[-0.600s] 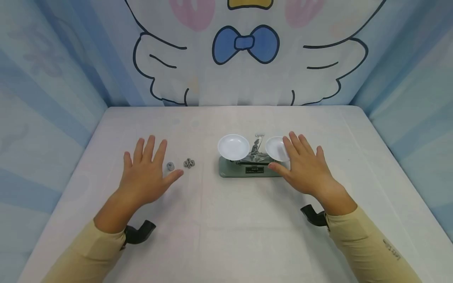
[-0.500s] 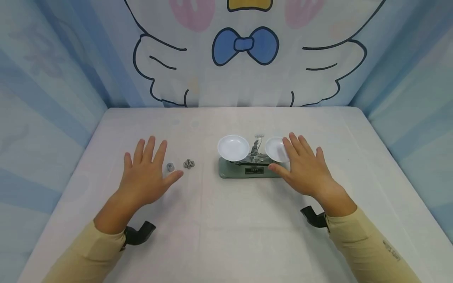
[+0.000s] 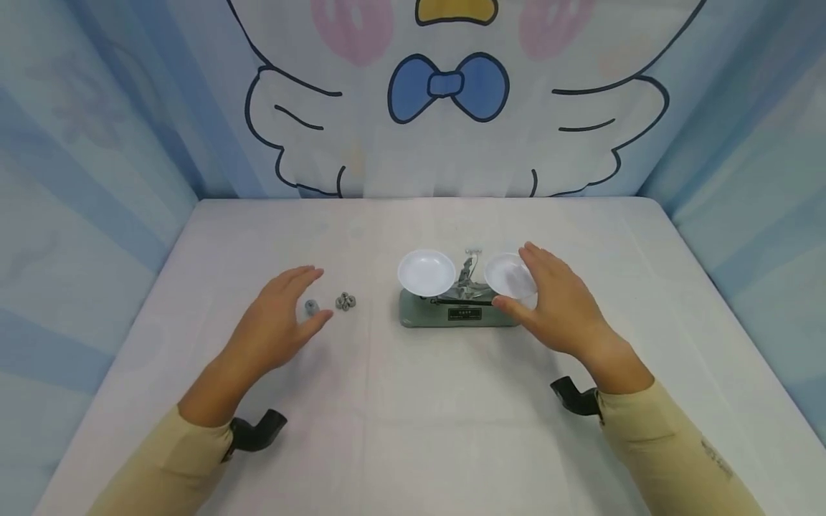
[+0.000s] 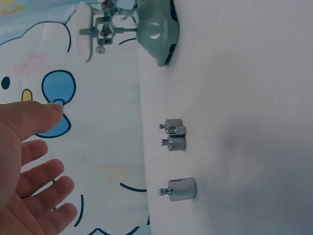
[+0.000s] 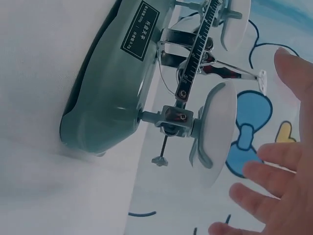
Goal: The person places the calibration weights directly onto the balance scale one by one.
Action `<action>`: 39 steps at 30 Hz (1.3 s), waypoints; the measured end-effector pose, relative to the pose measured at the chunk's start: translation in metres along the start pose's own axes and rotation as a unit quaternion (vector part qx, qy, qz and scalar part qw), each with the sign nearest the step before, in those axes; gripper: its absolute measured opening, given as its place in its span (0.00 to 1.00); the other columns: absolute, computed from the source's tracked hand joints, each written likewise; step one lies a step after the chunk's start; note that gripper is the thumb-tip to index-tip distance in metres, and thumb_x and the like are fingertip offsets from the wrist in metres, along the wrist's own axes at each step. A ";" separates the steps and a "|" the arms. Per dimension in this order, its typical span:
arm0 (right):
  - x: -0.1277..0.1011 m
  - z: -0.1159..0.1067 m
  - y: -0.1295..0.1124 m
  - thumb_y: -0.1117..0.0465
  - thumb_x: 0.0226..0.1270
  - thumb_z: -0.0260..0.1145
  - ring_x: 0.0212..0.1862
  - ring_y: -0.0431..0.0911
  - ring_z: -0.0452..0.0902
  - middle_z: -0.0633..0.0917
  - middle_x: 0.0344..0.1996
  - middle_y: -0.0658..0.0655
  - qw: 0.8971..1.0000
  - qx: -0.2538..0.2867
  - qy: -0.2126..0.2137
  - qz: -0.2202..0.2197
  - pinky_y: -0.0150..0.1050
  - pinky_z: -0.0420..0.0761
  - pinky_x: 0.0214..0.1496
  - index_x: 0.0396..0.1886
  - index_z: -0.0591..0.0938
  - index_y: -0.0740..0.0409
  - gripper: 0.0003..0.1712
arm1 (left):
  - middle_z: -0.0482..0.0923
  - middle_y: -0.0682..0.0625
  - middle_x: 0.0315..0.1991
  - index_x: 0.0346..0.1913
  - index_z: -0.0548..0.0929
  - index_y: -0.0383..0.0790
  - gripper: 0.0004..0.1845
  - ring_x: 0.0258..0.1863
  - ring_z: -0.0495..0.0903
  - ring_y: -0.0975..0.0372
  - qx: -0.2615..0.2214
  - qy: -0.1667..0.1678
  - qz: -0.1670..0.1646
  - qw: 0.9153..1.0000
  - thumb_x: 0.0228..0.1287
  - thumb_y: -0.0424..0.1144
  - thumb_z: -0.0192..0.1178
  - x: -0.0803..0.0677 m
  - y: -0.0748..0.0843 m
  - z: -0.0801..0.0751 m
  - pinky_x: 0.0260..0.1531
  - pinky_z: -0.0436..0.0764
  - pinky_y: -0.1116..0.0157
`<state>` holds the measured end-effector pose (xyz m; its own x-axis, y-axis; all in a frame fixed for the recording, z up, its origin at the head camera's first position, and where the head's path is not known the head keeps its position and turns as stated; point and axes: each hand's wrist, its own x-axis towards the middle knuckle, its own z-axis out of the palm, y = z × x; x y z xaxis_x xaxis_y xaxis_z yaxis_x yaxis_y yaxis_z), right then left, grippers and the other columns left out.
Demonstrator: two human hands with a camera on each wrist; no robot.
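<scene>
two bare hands in pale yellow sleeves hover over a white cloth-covered table (image 3: 413, 430), each holding nothing. the left hand (image 3: 277, 322) is tilted on edge, fingers loosely extended and slightly spread, arched above a single small silver cylindrical weight with a knob (image 3: 311, 307), which stands on the cloth between thumb and fingers without visible contact; the left wrist view shows that weight (image 4: 180, 189) apart from the palm. just to its right sits a cluster of smaller silver knobbed weights (image 3: 345, 302). the right hand (image 3: 558, 308), fingers straight and relaxed, is cupped beside the right white round pan (image 3: 506, 274) of a grey-green metal balance scale (image 3: 459, 313); whether it touches the pan cannot be told. the left white round pan (image 3: 426, 271) is bare. behind hangs a blue backdrop with a cartoon bird and blue bow tie (image 3: 448, 84).
</scene>
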<state>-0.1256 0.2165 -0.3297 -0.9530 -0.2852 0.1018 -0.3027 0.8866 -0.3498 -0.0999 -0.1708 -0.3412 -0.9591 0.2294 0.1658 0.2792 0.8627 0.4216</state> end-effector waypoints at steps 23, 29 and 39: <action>-0.015 0.021 0.047 0.57 0.62 0.75 0.67 0.64 0.66 0.68 0.69 0.69 0.968 0.219 -0.012 0.120 0.62 0.70 0.63 0.77 0.59 0.61 0.50 | 0.78 0.36 0.58 0.61 0.78 0.31 0.21 0.59 0.75 0.43 -0.134 0.004 -0.080 0.988 0.68 0.33 0.64 0.013 -0.030 0.044 0.59 0.73 0.46; -0.012 0.031 0.054 0.57 0.63 0.75 0.65 0.62 0.68 0.73 0.65 0.68 0.963 0.237 -0.006 0.125 0.60 0.72 0.62 0.74 0.62 0.65 0.45 | 0.78 0.35 0.59 0.61 0.79 0.31 0.20 0.59 0.75 0.44 -0.144 -0.007 -0.099 0.985 0.68 0.34 0.63 0.021 -0.034 0.053 0.59 0.73 0.46; -0.006 0.044 0.060 0.57 0.64 0.73 0.64 0.63 0.72 0.74 0.64 0.69 0.953 0.258 -0.024 0.159 0.60 0.74 0.60 0.71 0.64 0.68 0.42 | 0.78 0.36 0.59 0.60 0.80 0.31 0.18 0.60 0.75 0.45 -0.145 -0.035 -0.122 0.981 0.70 0.34 0.61 0.031 -0.037 0.064 0.59 0.73 0.48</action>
<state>-0.1378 0.2553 -0.3918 -0.9906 -0.0590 -0.1237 0.0580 0.6371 -0.7686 -0.1425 -0.1672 -0.4086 -0.9970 0.0710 -0.0299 0.0319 0.7331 0.6793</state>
